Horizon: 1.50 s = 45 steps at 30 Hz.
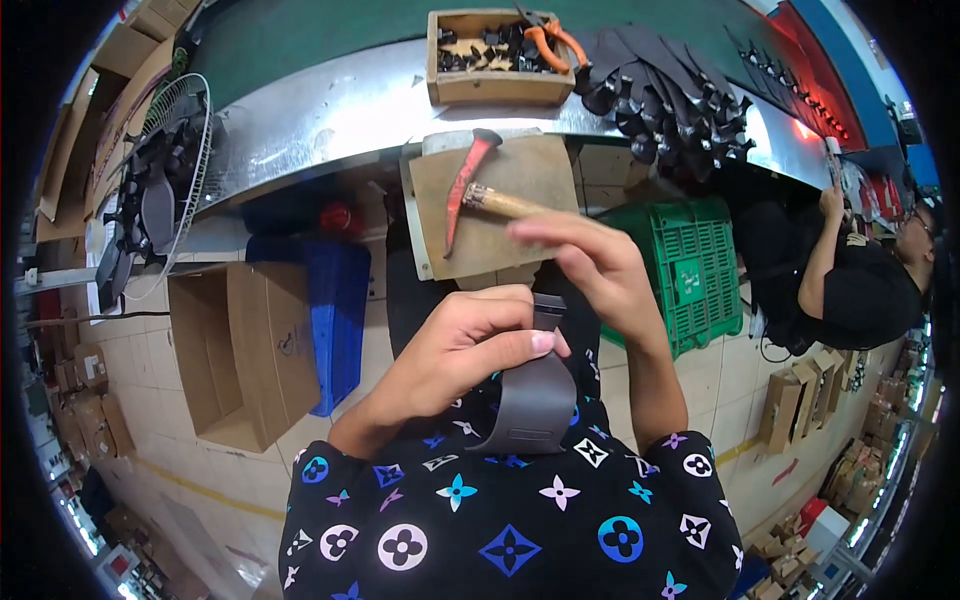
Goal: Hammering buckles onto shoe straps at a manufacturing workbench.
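Observation:
My left hand [470, 345] is closed on a dark grey, curved shoe sole [535, 400], thumb on top. A small black block, perhaps a heel, shows at the sole's upper end, beside my fingertips. The sole's wide end bends down toward my patterned shirt. My right hand [600, 265] is raised to the right of it, fingers stretched out and apart, with nothing in them. Its fingertips are by the handle end of a red-headed hammer [471, 180]; whether they touch it I cannot tell. The hammer lies on a brown board [530, 255] before me.
Beyond the board, a wooden box [500, 92] holds small black parts and orange-handled pliers [545, 45]. Grey soles with black heels [665, 95] are piled right of it. A wire basket [205, 140], carton [250, 350], blue bin [338, 320] and green crate [690, 270] flank me. Another person [860, 270] sits right.

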### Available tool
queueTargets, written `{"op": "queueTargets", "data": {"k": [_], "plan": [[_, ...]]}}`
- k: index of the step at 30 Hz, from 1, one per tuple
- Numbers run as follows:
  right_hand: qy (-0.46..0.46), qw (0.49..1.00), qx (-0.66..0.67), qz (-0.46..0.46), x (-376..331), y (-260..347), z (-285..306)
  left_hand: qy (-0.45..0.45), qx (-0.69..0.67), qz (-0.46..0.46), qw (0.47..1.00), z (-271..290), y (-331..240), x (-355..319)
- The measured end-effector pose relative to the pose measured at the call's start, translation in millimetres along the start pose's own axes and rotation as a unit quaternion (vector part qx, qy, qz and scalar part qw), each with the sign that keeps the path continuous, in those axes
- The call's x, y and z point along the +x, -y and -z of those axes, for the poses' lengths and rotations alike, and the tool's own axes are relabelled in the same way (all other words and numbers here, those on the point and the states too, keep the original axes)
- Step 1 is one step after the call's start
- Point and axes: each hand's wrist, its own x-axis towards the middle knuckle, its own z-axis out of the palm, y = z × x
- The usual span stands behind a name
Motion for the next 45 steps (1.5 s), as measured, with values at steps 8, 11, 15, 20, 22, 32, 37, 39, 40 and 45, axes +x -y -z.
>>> {"op": "queueTargets", "data": {"k": [8,11,15,20,22,32,37,39,40,45], "plan": [[0.055,0.972,0.214,0.082,-21.6,7.8,-3.2,0.109,-0.144,0.091,0.979,-7.8,-4.9,7.7],[0.096,0.975,0.137,0.150,-15.2,16.0,5.5,0.137,-0.124,0.045,0.982,-4.4,3.3,8.6],[0.162,0.965,0.091,0.183,-6.2,26.8,15.9,0.175,-0.073,0.033,0.981,0.1,-2.2,4.5],[0.089,0.976,-0.127,0.154,8.2,23.3,30.2,-0.067,0.178,-0.051,0.980,17.9,-13.2,14.7],[0.015,0.996,-0.091,0.008,10.1,16.1,30.6,-0.320,0.169,-0.067,0.930,40.6,-23.3,15.0],[-0.475,0.784,-0.399,0.027,59.9,-76.1,166.8,-0.743,0.530,-0.078,0.402,327.6,-68.2,-112.7],[-0.259,0.738,-0.608,-0.138,101.8,-128.6,265.2,-0.709,0.540,-0.061,0.450,335.7,-24.6,-86.6],[-0.276,0.762,-0.578,-0.098,120.1,-113.5,273.2,-0.669,0.547,-0.099,0.494,277.7,-24.9,-58.5],[-0.284,0.781,-0.551,-0.071,127.1,-103.7,277.2,-0.645,0.559,-0.105,0.510,252.7,-27.2,-43.6],[-0.303,0.933,0.191,-0.034,148.8,6.6,186.2,-0.471,0.568,-0.204,0.643,124.6,-35.9,31.6]]}}
